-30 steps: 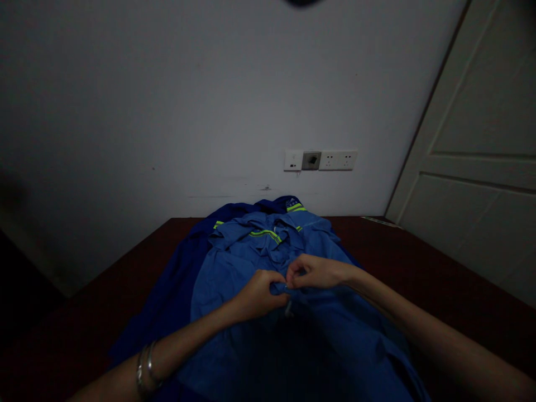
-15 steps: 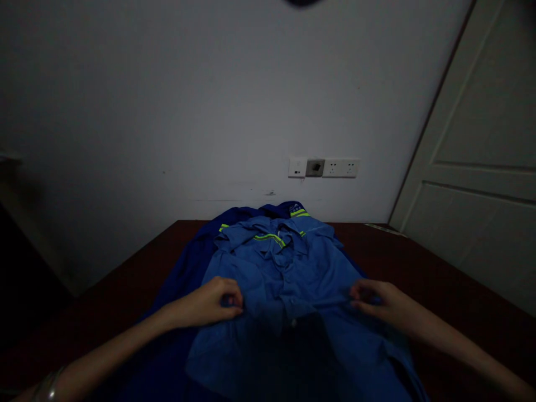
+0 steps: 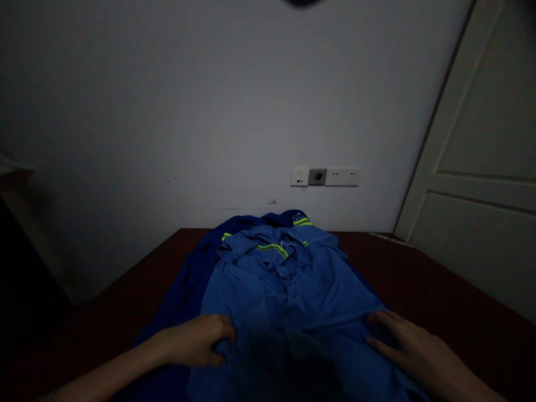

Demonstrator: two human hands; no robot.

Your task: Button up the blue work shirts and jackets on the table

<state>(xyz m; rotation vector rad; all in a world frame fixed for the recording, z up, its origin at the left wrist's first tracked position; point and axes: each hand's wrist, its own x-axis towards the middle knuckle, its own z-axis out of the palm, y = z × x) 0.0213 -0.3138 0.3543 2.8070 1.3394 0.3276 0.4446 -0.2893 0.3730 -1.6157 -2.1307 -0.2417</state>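
A light blue short-sleeved shirt (image 3: 310, 296) lies spread out, its collar toward the wall and its button strip running down the middle. Beneath it is a dark blue garment (image 3: 186, 279) with yellow-green stripes. My left hand (image 3: 203, 339) is on the shirt's left side, its fingers curled into the cloth and the thumb below them. On the right side of the shirt rests my right hand (image 3: 412, 349), fingers stretched forward and thumb apart from them. A fold in the cloth runs toward its fingertips. The shirt's near part is in deep shadow.
Both garments lie on a dark reddish-brown tabletop (image 3: 427, 279) that meets a grey wall (image 3: 234, 111). A row of sockets and a switch (image 3: 326, 177) is set in the wall. A panelled door (image 3: 481, 167) stands at the right, and a ledge (image 3: 14, 173) at the far left.
Both hands have moved down the shirt toward me. My right hand has gone from a pinch to spread fingers. The view has tilted slightly up.
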